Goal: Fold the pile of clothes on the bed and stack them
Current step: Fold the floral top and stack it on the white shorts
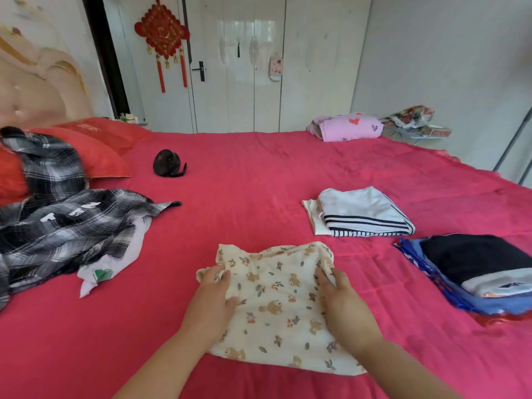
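A cream garment with a bear and leaf print [279, 306] lies partly folded on the red bed cover [244, 203] right in front of me. My left hand [214, 298] grips its left edge, fingers curled into the cloth. My right hand [341, 298] grips the right edge the same way. An unfolded black-and-white plaid shirt [57, 223] sprawls at the left over a pale lilac garment [115, 266]. A folded white piece with navy stripes [362, 214] lies to the right. A folded stack topped by a dark navy item [475, 263] sits at the far right.
A small black fan [168, 164] sits on the bed near red pillows [95, 145]. A folded pink quilt [348, 128] lies at the far edge, with a floral bundle [411, 116] beyond. White wardrobe doors and a red knot ornament [162, 36] line the wall.
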`<action>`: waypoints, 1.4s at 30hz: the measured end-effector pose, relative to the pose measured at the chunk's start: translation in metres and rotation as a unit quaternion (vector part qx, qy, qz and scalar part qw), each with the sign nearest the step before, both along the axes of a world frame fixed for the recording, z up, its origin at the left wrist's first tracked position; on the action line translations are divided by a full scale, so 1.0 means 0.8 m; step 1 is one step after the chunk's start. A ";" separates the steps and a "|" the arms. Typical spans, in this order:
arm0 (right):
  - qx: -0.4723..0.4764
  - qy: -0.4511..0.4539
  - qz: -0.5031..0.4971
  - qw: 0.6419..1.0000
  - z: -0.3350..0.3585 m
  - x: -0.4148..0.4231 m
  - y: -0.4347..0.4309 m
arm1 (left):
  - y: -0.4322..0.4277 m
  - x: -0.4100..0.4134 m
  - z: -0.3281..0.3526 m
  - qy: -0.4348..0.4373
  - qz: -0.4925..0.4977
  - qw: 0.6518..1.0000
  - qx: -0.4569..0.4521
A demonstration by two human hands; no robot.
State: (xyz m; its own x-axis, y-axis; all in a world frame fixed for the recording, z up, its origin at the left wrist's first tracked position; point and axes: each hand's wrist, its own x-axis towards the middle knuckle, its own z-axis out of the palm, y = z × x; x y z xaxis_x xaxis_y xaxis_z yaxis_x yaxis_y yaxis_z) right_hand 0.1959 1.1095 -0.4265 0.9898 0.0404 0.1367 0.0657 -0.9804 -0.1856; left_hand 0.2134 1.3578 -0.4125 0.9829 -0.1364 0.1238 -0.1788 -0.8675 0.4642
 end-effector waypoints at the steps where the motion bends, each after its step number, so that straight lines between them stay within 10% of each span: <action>1: -0.003 -0.011 -0.008 1.000 0.009 0.005 -0.018 | -0.018 0.009 0.008 -0.009 -0.007 1.000 -0.007; 28: -0.060 -0.135 -0.132 0.980 0.068 0.391 -0.384 | -0.412 0.415 0.031 -0.112 -0.023 0.990 -0.081; 35: -0.041 -0.001 -0.185 0.982 -0.002 0.425 -0.380 | -0.426 0.448 -0.036 0.081 0.025 0.996 0.035; 42: 0.000 -0.064 -0.124 0.990 -0.014 0.444 -0.359 | -0.459 0.455 -0.035 -0.093 -0.052 0.988 0.111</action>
